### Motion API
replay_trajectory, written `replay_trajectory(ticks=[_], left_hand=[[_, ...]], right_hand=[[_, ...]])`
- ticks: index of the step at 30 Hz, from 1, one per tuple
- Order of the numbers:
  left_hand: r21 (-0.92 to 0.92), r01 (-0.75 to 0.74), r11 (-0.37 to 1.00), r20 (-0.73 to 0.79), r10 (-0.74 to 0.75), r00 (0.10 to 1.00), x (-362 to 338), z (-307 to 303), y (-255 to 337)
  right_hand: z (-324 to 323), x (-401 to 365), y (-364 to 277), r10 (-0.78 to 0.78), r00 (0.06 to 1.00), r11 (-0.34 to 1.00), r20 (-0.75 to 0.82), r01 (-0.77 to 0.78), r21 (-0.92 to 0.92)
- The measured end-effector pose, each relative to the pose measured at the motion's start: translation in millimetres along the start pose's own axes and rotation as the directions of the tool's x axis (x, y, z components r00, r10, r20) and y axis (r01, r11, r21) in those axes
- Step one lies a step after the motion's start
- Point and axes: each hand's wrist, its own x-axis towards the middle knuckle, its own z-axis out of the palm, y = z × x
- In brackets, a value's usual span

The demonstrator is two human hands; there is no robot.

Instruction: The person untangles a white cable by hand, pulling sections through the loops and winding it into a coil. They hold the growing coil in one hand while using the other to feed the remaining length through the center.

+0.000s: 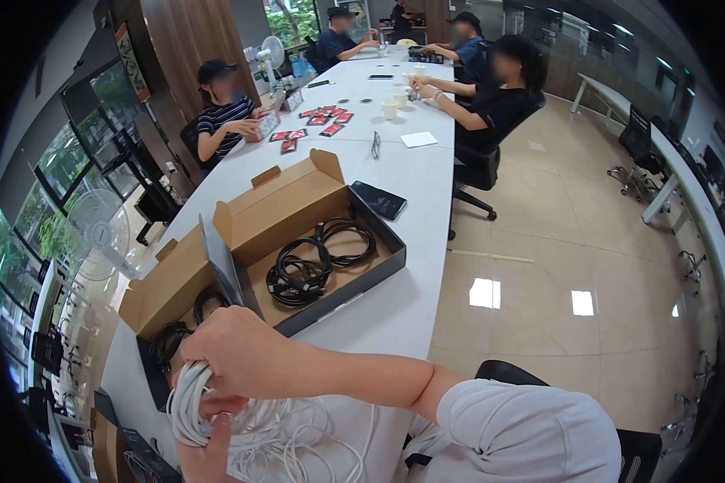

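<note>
A thick coil of white cable [187, 410] is bunched between my hands near the table's front edge. My right hand [234, 350] reaches in from the right, its fingers closed over the top of the coil. Below it, my left hand [209, 439] grips the same coil, thumb toward the front; part of it is hidden by the loops. Loose white strands [298, 443] spread on the table to the right. Just behind my hands stands an open cardboard box [169, 282] with black cables [167, 342] inside, partly covered by my right hand.
A second open box [286, 201] holds coiled black cables [298, 270]. Behind it lie a dark phone [379, 200], glasses [375, 145], white paper [419, 139] and several red packets [318, 119]. Paper cups [390, 109] stand farther back. Several people sit along the long table [415, 185].
</note>
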Motion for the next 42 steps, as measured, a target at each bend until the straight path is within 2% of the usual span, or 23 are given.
replay_trajectory(ticks=[2, 4, 5, 8, 9, 12, 14, 17, 19, 20, 21, 22, 23, 26, 28, 29, 31, 34, 38, 41, 42], left_hand=[[-0.118, 0.018, 0.993, 0.098, -0.007, 0.995, 0.3, -2.7, -6.5], [-0.386, 0.088, 0.918, 0.259, 0.017, 0.966, -1.6, 1.8, 4.8], [-0.54, 0.078, 0.838, 0.3, 0.105, 0.948, 0.5, 7.5, 7.6], [-0.706, 0.158, 0.69, 0.499, 0.326, 0.803, 10.0, -5.7, -14.0], [-0.683, 0.07, 0.727, 0.51, 0.407, 0.757, 15.3, -5.6, -12.6], [-0.826, 0.126, 0.55, 0.391, 0.398, 0.829, -1.9, -0.4, -10.3], [-0.822, 0.13, 0.554, 0.39, 0.382, 0.838, -6.1, 1.3, -1.5], [-0.798, 0.209, 0.565, 0.457, 0.342, 0.821, 0.6, 1.1, 9.0], [-0.77, 0.27, 0.578, 0.502, 0.287, 0.816, 6.6, -2.5, 19.3], [-0.793, 0.246, 0.557, 0.416, 0.201, 0.887, 4.0, -5.0, 18.6], [-0.81, 0.214, 0.546, 0.317, 0.102, 0.943, 2.8, -7.2, 11.9], [-0.846, 0.176, 0.503, 0.289, 0.155, 0.945, 8.2, -8.3, 1.2], [-0.881, 0.121, 0.458, 0.236, 0.202, 0.951, 15.7, -6.0, 1.1], [-0.861, -0.198, 0.468, -0.154, 0.131, 0.979, 22.0, -9.9, 3.3], [-0.815, -0.374, 0.443, -0.384, 0.073, 0.921, 23.7, -19.1, 5.4], [-0.794, -0.419, 0.441, -0.427, 0.087, 0.9, 21.5, -25.8, 4.1], [-0.761, -0.493, 0.421, -0.491, 0.121, 0.862, 22.4, -35.0, 2.7], [-0.718, -0.594, 0.362, -0.594, 0.124, 0.794, 20.9, -38.1, 4.4], [-0.677, -0.653, 0.34, -0.659, 0.115, 0.743, 14.6, -38.6, 14.3], [-0.662, -0.67, 0.336, -0.652, 0.181, 0.736, 5.8, -41.9, 23.6], [-0.658, -0.678, 0.328, -0.654, 0.197, 0.731, 3.0, -42.0, 26.5]], right_hand=[[0.4, -0.8, -1.4, -0.016, 0.999, 0.999, -0.05, 0.018, 0.037], [0.1, -0.1, -1.7, -0.022, 0.996, 0.996, -0.087, 0.029, 0.083], [0.2, 0.4, -1.9, -0.026, 0.994, 0.994, -0.104, 0.037, 0.106], [4.1, 1.0, -3.8, -0.069, 0.985, 0.973, -0.16, 0.101, 0.206], [4.8, 1.2, -5.7, -0.073, 0.984, 0.962, -0.16, 0.112, 0.25], [6.6, 1.4, -8.8, -0.077, 0.988, 0.915, -0.13, 0.122, 0.386], [10.9, 1.9, -6.7, -0.071, 0.996, 0.87, -0.06, 0.091, 0.485], [11.8, 4.3, -1.2, 0.073, 0.973, 0.821, 0.218, -0.183, 0.541], [8.8, 5.9, 6.3, 0.035, 0.987, 0.847, 0.159, -0.114, 0.519], [11.6, 8.3, 10.5, 0.005, 0.99, 0.846, 0.141, -0.079, 0.528], [13.7, 9.0, 17.1, -0.056, 0.995, 0.898, 0.079, 0.016, 0.44], [14.8, 9.4, 22.9, -0.126, 0.992, 0.929, 0.015, 0.113, 0.352], [14.8, 10.7, 25.9, -0.103, 0.995, 0.937, -0.01, 0.1, 0.334], [-1.6, 12.0, 16.5, 0.004, 1.0, 0.96, -0.018, 0.001, 0.28], [-1.5, 12.7, 13.5, -0.003, 0.995, 0.953, -0.097, 0.032, 0.302], [-3.2, 10.9, 12.6, 0.071, 0.996, 0.906, 0.048, -0.084, 0.415], [-6.4, 8.3, 9.5, 0.165, 0.925, 0.768, 0.343, -0.339, 0.544], [-7.4, 12.6, -4.7, 0.225, 0.73, 0.845, 0.646, -0.476, 0.243], [21.5, 11.1, 3.9, 0.202, 0.731, 0.97, 0.652, -0.24, -0.032], [39.8, 16.5, 27.7, 0.238, 0.709, 0.958, 0.664, -0.285, -0.038], [45.1, 16.6, 35.2, 0.264, 0.726, 0.922, 0.635, -0.382, 0.055]])
